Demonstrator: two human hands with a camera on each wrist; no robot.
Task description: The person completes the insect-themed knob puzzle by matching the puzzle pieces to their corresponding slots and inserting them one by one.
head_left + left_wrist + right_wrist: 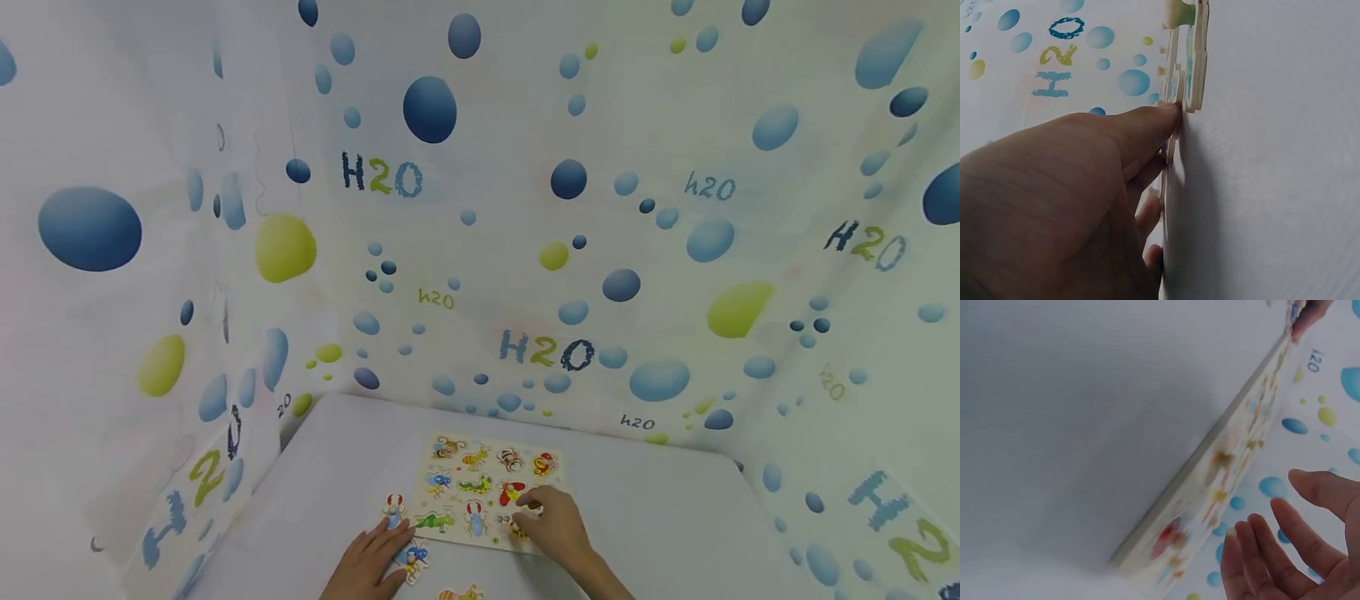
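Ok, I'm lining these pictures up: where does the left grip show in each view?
Head: left grip, bottom edge, left of centre.
Left wrist: left grip, large, left edge to middle.
Right wrist: left grip, small, top edge, toward the right.
Shared landmark: the bubble-print wall.

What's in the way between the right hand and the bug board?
Nothing I can see! The right hand is over the bug board, with only air showing between. The left hand is at the board's other end.
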